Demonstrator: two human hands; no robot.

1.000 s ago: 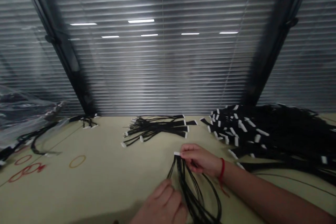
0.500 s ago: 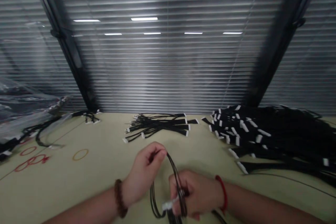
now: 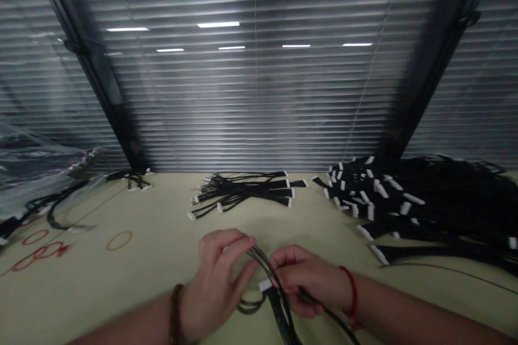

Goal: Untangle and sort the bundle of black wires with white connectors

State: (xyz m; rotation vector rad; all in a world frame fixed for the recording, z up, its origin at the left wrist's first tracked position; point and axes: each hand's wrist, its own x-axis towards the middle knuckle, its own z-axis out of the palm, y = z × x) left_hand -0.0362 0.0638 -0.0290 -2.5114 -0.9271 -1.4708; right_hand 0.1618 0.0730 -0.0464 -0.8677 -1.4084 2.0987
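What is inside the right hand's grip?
Black wires and a white connector show beside the right hand; a black strand emerges below it. The curled fingers cover whatever lies inside the grip, so that can't be seen.

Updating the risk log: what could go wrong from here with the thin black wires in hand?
1. The curved bundle of thin black wires arches from the left hand toward the right hand; it might spring loose if a grip slackens.
2. The small white rectangular connector lies close beside the bundle, so a hard tug could strain its wire ends.
3. The red cord bracelet on the right wrist hangs near black wire and might snag.
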